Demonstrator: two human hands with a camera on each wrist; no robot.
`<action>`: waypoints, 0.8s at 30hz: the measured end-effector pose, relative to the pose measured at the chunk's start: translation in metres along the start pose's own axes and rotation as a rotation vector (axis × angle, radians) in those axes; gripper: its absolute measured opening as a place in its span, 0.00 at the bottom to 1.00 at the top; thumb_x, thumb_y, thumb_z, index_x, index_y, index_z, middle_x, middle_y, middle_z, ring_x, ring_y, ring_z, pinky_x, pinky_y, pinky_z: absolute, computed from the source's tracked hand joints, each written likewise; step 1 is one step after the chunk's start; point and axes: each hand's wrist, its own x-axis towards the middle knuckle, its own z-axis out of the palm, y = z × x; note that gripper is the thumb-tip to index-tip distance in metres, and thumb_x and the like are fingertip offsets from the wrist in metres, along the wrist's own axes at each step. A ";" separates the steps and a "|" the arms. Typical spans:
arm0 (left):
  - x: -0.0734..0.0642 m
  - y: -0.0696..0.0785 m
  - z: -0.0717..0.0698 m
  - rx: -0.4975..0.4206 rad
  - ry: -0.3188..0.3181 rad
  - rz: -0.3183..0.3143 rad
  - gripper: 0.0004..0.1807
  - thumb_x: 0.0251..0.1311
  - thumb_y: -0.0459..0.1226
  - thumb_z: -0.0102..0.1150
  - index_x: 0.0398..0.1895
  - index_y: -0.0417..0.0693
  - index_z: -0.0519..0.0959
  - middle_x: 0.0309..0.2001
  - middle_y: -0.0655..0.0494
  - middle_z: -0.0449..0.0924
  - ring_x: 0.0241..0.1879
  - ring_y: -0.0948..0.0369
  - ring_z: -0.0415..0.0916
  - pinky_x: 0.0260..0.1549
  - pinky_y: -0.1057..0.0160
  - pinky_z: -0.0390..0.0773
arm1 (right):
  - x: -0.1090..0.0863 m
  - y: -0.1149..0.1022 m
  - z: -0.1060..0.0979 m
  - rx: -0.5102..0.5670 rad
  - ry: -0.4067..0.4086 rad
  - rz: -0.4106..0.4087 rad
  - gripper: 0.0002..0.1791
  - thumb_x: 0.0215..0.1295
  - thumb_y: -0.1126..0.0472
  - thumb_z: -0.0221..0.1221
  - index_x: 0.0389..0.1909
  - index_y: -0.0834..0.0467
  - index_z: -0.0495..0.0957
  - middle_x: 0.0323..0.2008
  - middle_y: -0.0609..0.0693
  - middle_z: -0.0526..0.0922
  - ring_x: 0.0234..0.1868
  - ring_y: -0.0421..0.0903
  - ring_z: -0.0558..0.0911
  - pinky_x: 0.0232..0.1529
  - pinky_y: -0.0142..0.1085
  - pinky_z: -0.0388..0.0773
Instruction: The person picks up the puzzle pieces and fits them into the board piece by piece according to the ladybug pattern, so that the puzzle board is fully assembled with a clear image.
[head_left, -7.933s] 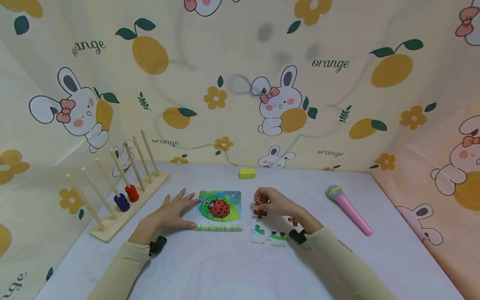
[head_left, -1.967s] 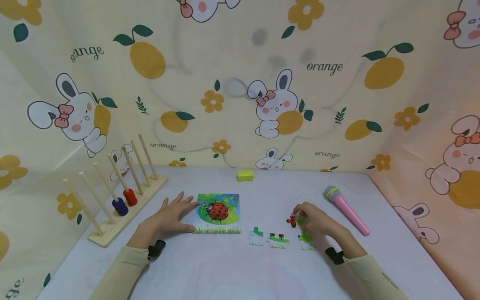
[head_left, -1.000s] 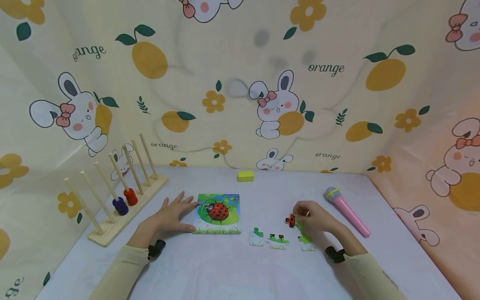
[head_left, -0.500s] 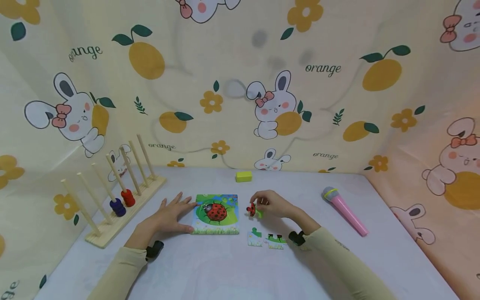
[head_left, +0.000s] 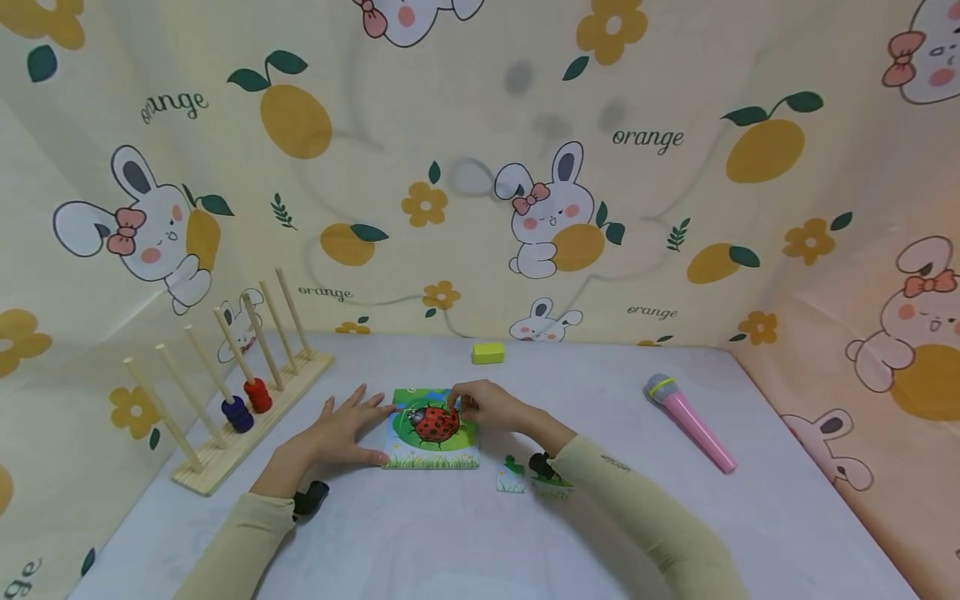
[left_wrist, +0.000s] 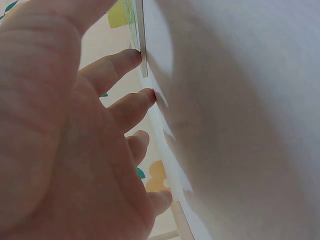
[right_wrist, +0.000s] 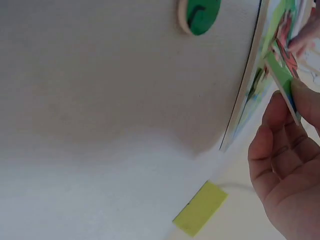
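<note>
A square ladybug puzzle board [head_left: 431, 460] lies mid-table. My left hand [head_left: 333, 435] is spread flat beside it, index finger and thumb at its left edge; in the left wrist view, a fingertip [left_wrist: 134, 56] meets the board's side. Between thumb and fingers, my right hand [head_left: 491, 407] pinches a puzzle piece [right_wrist: 282, 80] with a green face, tilted over the board's right part. Two loose puzzle pieces lie to the board's lower right: one with grass and a green knob [head_left: 511, 477], the other [head_left: 553, 492] partly covered by the black wrist camera.
A wooden peg rack [head_left: 251, 425] with blue rings [head_left: 237, 414] and red rings [head_left: 257, 396] stands at the left. A yellow block [head_left: 488, 353] sits at the back, a pink toy microphone [head_left: 693, 425] at the right. Patterned cloth hangs behind the table.
My right hand has picked up a red-and-green piece at the right and carried it left over the board. Earlier it held another ladybug piece. The left hand stays at the board's edge.
</note>
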 end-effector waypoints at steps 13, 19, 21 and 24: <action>0.000 0.001 0.000 0.000 -0.006 -0.012 0.52 0.49 0.66 0.67 0.75 0.51 0.65 0.76 0.39 0.55 0.76 0.36 0.36 0.60 0.20 0.36 | 0.006 -0.012 0.011 -0.238 -0.002 0.098 0.15 0.57 0.65 0.72 0.44 0.56 0.81 0.30 0.45 0.78 0.30 0.40 0.73 0.33 0.33 0.72; 0.001 0.001 0.000 -0.002 -0.005 -0.019 0.52 0.48 0.66 0.67 0.75 0.52 0.65 0.76 0.40 0.55 0.76 0.36 0.36 0.61 0.20 0.36 | 0.007 -0.011 0.017 -0.400 0.040 0.066 0.15 0.56 0.58 0.74 0.43 0.54 0.83 0.35 0.46 0.77 0.34 0.41 0.73 0.33 0.32 0.72; 0.001 0.001 0.000 0.000 -0.005 -0.023 0.52 0.48 0.66 0.67 0.75 0.52 0.65 0.76 0.40 0.55 0.76 0.37 0.36 0.61 0.21 0.36 | 0.007 -0.012 0.018 -0.419 0.050 0.059 0.15 0.56 0.58 0.74 0.43 0.54 0.84 0.35 0.47 0.77 0.35 0.41 0.73 0.34 0.32 0.71; 0.001 0.000 0.001 0.001 -0.004 -0.024 0.53 0.48 0.67 0.66 0.75 0.52 0.65 0.76 0.40 0.55 0.76 0.36 0.36 0.61 0.21 0.36 | 0.006 -0.013 0.019 -0.420 0.047 0.070 0.14 0.57 0.58 0.73 0.44 0.54 0.85 0.35 0.47 0.77 0.35 0.42 0.72 0.35 0.33 0.71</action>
